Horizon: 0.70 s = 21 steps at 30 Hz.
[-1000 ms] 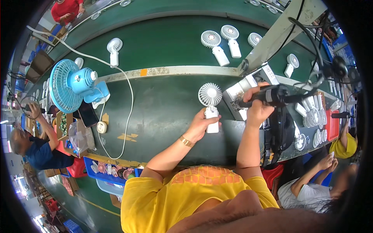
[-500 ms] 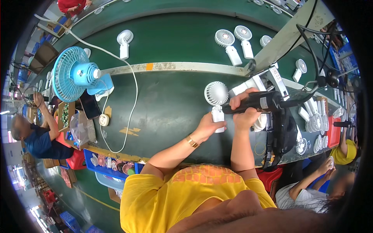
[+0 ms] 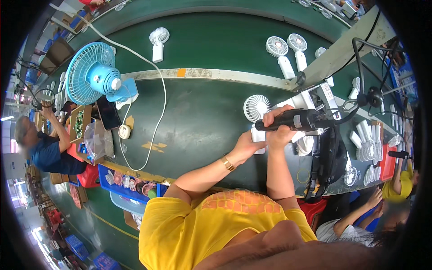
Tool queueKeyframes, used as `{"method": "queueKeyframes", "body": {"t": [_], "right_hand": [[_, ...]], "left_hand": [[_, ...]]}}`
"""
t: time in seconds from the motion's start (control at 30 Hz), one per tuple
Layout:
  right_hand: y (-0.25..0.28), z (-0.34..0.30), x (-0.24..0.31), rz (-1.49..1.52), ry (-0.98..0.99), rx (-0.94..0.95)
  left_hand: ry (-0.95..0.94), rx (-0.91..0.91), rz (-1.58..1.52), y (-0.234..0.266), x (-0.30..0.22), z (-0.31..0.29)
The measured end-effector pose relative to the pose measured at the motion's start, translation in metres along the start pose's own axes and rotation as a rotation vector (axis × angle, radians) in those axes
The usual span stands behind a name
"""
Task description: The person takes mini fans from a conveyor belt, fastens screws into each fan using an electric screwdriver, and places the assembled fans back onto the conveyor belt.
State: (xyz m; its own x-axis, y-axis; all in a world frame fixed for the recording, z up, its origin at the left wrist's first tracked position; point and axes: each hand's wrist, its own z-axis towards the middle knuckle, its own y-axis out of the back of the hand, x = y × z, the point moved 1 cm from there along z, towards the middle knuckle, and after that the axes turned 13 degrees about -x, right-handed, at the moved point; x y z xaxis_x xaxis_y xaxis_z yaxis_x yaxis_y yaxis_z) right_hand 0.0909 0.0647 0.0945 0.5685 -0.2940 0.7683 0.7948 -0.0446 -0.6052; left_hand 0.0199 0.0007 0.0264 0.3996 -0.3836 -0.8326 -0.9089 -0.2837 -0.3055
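My left hand (image 3: 245, 147) is closed around the handle of a white handheld fan (image 3: 257, 108), which lies at the bench's middle with its round grille pointing away from me. In my right hand (image 3: 280, 135) is a black electric screwdriver (image 3: 298, 120), held nearly level with its tip end to the left. That end sits over the upper part of the fan's handle and hides it. Whether the bit touches a screw cannot be made out. The screwdriver's cable runs off to the right.
A blue desk fan (image 3: 96, 76) with a white cord stands at left, beside a dark phone (image 3: 108, 113). More handheld fans (image 3: 280, 51) lie on the green conveyor beyond the pale rail (image 3: 216, 75). At right are a metal post (image 3: 342, 45), a black bag (image 3: 330, 162) and a red tray (image 3: 388, 164).
The screwdriver's tip end has shifted left, from beside the fan's handle to over it. The whole view has swung slightly, so the bench and conveyor items appear farther right.
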Motion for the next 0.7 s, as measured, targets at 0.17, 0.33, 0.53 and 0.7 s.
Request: {"method": "queueKeyframes", "body": {"t": [0.17, 0.33, 0.53, 0.7], "right_hand": [[-0.003, 0.001, -0.004, -0.014, 0.0, -0.017], [-0.006, -0.002, 0.004, 0.002, -0.067, 0.0], [0.0, 0.034, 0.066, -0.295, 0.432, -0.018], [0.004, 0.041, 0.055, -0.358, 0.316, 0.003]], "left_hand": [[-0.013, 0.008, 0.001, 0.001, 0.001, 0.003], [0.051, 0.018, -0.142, -0.001, 0.001, -0.001], [-0.126, -0.048, -0.157, 0.006, -0.029, 0.018], [-0.654, -0.161, 0.301, 0.044, -0.109, 0.132]]}}
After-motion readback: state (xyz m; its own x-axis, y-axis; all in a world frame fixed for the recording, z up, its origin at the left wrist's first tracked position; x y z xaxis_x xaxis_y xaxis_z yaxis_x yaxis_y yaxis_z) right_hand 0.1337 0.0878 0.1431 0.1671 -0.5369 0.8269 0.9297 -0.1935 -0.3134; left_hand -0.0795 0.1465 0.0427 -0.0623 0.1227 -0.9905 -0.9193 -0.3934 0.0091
